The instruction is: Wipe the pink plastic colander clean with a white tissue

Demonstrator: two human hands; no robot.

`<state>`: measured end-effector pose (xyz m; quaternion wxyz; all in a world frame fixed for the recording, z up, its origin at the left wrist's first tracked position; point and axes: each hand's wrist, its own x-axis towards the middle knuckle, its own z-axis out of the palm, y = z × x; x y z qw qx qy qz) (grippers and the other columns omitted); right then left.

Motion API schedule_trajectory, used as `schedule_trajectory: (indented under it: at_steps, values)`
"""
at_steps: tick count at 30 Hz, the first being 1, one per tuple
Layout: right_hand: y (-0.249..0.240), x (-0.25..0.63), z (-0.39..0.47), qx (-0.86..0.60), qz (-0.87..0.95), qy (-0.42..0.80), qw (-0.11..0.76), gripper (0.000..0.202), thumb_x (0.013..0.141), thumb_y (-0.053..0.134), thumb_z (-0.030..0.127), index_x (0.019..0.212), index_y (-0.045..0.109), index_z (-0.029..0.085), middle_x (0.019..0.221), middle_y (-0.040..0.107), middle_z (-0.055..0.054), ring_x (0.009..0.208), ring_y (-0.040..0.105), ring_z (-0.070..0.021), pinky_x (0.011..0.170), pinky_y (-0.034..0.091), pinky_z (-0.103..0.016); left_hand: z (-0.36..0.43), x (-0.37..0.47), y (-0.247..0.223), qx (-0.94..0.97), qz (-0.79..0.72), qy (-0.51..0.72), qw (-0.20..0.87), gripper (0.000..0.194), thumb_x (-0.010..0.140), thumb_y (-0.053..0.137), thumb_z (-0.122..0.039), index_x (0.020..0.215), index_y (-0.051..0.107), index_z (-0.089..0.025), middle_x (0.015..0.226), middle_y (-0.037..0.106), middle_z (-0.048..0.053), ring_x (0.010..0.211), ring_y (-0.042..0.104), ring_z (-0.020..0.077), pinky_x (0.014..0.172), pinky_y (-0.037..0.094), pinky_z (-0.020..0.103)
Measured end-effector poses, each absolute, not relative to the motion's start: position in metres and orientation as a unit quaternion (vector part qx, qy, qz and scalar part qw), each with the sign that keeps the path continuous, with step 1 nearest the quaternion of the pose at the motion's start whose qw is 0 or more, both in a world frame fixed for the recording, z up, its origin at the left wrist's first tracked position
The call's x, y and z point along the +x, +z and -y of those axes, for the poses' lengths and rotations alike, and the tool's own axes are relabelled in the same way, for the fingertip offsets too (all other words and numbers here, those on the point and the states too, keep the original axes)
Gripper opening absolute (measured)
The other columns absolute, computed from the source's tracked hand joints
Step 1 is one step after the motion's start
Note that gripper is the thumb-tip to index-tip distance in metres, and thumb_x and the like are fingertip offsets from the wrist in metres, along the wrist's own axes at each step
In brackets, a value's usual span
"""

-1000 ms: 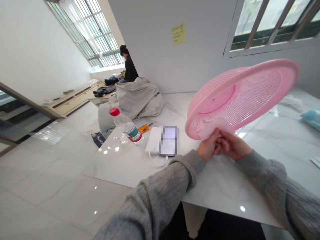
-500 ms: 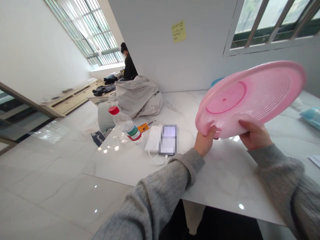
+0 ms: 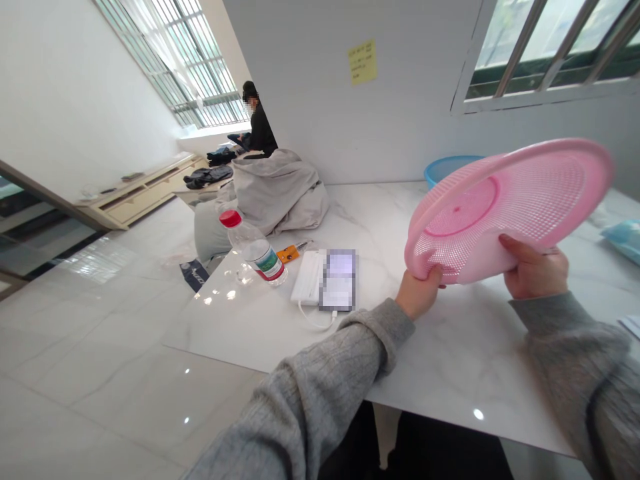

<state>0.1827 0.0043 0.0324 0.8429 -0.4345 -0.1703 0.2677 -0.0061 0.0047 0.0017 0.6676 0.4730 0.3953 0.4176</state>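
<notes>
A pink plastic mesh basket (image 3: 545, 183) is held tilted above the marble-patterned table (image 3: 380, 220), its wide opening facing me. My left hand (image 3: 420, 290) grips its lower left edge, thumb on the near side. My right hand (image 3: 535, 267) clasps the underside farther right, beside a smooth pale pink patch whose nature I cannot make out. The fingers beneath the basket are partly hidden. Behind it, a blue mesh basket (image 3: 440, 170) stands by the wall, partly covered from view.
Left on the table are a red-capped bottle (image 3: 265, 257), an orange card (image 3: 287, 254), a white power bank (image 3: 307, 280) cabled to a phone (image 3: 338, 280), and grey cloth (image 3: 280, 193). A blue package (image 3: 625, 240) lies right. Another person (image 3: 259, 127) is in the background.
The pink basket and both hands have shifted right and slightly down. More of the blue basket now shows behind. Both hands keep their hold.
</notes>
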Motion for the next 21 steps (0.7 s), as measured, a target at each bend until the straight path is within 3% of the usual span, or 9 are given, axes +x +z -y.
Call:
schedule_trajectory:
  at_steps: [4, 8, 11, 16, 19, 21]
  values:
    - [0.034, 0.192, -0.004, -0.416, 0.195, 0.241, 0.855, 0.045, 0.044, 0.09, 0.002, 0.086, 0.081, 0.015, 0.097, 0.079, -0.006, 0.089, 0.073, -0.0175, 0.083, 0.068, -0.026, -0.005, -0.007, -0.006, 0.491, -0.403, 0.418, 0.649, 0.034, 0.098, 0.069, -0.034, 0.126, 0.076, -0.015, 0.115, 0.081, 0.014, 0.085, 0.074, 0.0211, 0.08, 0.062, 0.037]
    - [0.034, 0.202, -0.003, -0.409, 0.212, 0.218, 0.86, 0.043, 0.046, 0.089, -0.001, 0.085, 0.081, 0.017, 0.094, 0.079, -0.004, 0.088, 0.072, -0.0166, 0.084, 0.067, -0.026, -0.007, -0.006, -0.018, 0.509, -0.387, 0.427, 0.639, 0.034, 0.098, 0.069, -0.034, 0.127, 0.076, -0.018, 0.113, 0.081, 0.011, 0.088, 0.073, 0.0214, 0.081, 0.062, 0.036]
    - [0.033, 0.204, -0.004, -0.407, 0.211, 0.219, 0.862, 0.04, 0.05, 0.086, -0.003, 0.084, 0.08, 0.017, 0.092, 0.078, -0.004, 0.088, 0.072, -0.0162, 0.086, 0.067, -0.028, -0.008, -0.008, -0.019, 0.504, -0.383, 0.428, 0.645, 0.042, 0.098, 0.071, -0.036, 0.135, 0.073, -0.017, 0.113, 0.08, 0.012, 0.088, 0.073, 0.0215, 0.083, 0.063, 0.037]
    - [0.025, 0.197, -0.006, -0.411, 0.189, 0.279, 0.847, 0.036, 0.054, 0.088, 0.005, 0.087, 0.08, 0.016, 0.102, 0.078, -0.007, 0.095, 0.073, -0.0191, 0.09, 0.067, -0.029, -0.004, -0.009, -0.006, 0.494, -0.295, 0.485, 0.659, 0.068, 0.092, 0.082, -0.051, 0.15, 0.063, -0.019, 0.13, 0.076, 0.014, 0.117, 0.072, 0.0272, 0.105, 0.061, 0.044]
    - [0.018, 0.19, -0.006, -0.427, 0.197, 0.356, 0.808, 0.043, 0.053, 0.093, 0.013, 0.095, 0.081, 0.017, 0.115, 0.078, -0.008, 0.105, 0.073, -0.0223, 0.096, 0.067, -0.033, -0.001, -0.005, -0.004, 0.505, -0.26, 0.445, 0.693, 0.08, 0.08, 0.091, -0.063, 0.143, 0.066, -0.019, 0.125, 0.075, 0.015, 0.113, 0.073, 0.0303, 0.099, 0.065, 0.051]
    - [0.012, 0.187, -0.006, -0.44, 0.207, 0.41, 0.772, 0.048, 0.055, 0.095, 0.019, 0.101, 0.082, 0.018, 0.117, 0.078, -0.008, 0.11, 0.073, -0.0246, 0.102, 0.066, -0.036, 0.0, 0.0, -0.006, 0.501, -0.265, 0.424, 0.706, 0.076, 0.076, 0.093, -0.065, 0.13, 0.071, -0.017, 0.122, 0.075, 0.016, 0.11, 0.073, 0.031, 0.097, 0.066, 0.055]
